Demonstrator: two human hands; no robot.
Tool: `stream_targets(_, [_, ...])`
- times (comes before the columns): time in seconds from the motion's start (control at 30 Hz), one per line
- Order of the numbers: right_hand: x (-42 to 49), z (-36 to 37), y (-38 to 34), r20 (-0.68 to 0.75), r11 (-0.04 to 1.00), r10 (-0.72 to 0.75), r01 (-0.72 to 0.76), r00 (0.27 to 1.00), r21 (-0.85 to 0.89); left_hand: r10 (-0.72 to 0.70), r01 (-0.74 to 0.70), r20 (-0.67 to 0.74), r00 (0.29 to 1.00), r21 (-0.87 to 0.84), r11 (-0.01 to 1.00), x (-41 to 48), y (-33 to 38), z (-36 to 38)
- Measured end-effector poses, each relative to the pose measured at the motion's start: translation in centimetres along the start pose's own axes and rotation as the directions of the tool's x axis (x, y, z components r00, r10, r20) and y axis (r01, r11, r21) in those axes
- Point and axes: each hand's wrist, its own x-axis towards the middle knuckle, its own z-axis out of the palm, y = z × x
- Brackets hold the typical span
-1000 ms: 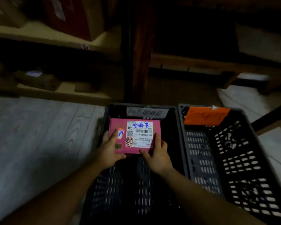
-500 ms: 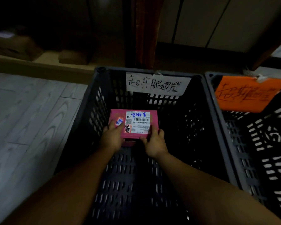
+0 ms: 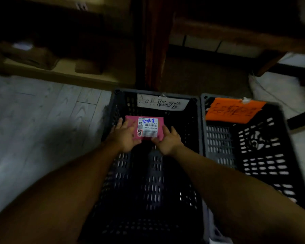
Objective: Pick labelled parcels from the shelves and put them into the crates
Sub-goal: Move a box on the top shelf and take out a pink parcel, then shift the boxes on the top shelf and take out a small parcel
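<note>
A flat pink parcel (image 3: 148, 127) with a white barcode label and blue handwriting lies low inside the left black slatted crate (image 3: 127, 91), near its far wall. My left hand (image 3: 125, 138) is on the parcel's left side, thumb at its near edge and fingers stretched along it. My right hand (image 3: 167, 140) grips the near right corner. A white handwritten tag (image 3: 162, 103) hangs on this crate's far wall. The right crate (image 3: 253, 147) carries an orange tag (image 3: 232, 110) and looks empty.
Grey plank floor (image 3: 42, 120) lies left of the crates. Behind them stands a dark wooden post (image 3: 153, 46). A low shelf at the back left holds brown parcels (image 3: 28, 55). A white sack (image 3: 275, 90) lies at the back right.
The pink parcel has gone down from above the crate's rim to deep inside the left crate. My left fingers have spread out along its side.
</note>
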Motion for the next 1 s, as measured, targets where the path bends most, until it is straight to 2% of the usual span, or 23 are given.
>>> stream_targets(0.1, [-7.6,-6.3,-4.3,0.074,1.0,-0.01,0.011,0.997,-0.019,0.037,-0.035,0.064,0.997,-0.031,0.999,-7.9,2.3,-8.9])
stream_targets(0.17, [-14.0,-11.4,-8.2,0.069,0.999,-0.037,0.039,0.997,-0.017,0.035,-0.031,0.07,0.997,-0.055,0.998,-13.3,3.3,-15.0])
stream_targets(0.3, [-25.3,-19.6,-15.5,0.043,0.995,-0.098,0.099,0.994,-0.033,-0.002,0.006,0.03,1.0,-0.126,0.992,-23.7,3.4,-25.8])
stream_targets(0.43, [-32.6,-24.1,-22.9,0.024,0.969,-0.214,0.216,0.976,-0.123,-0.039,0.035,-0.014,0.999,-0.211,0.977,-31.8,1.1,-34.4])
stream_targets(0.57, [-38.2,-26.8,-31.6,-0.076,0.947,-0.286,0.27,0.955,-0.177,-0.064,0.033,-0.108,0.992,-0.266,0.963,-37.3,-4.1,-42.2])
stream_targets(0.77, [-45.1,-30.5,-45.4,-0.259,0.908,-0.398,0.337,0.88,-0.25,-0.001,-0.054,-0.247,0.969,-0.216,0.975,-45.3,-13.0,-56.1])
stream_targets(1.0, [-51.7,-36.7,-59.0,-0.405,0.843,-0.532,0.421,0.743,-0.335,0.067,-0.157,-0.423,0.904,-0.181,0.971,-51.9,-18.5,-70.9])
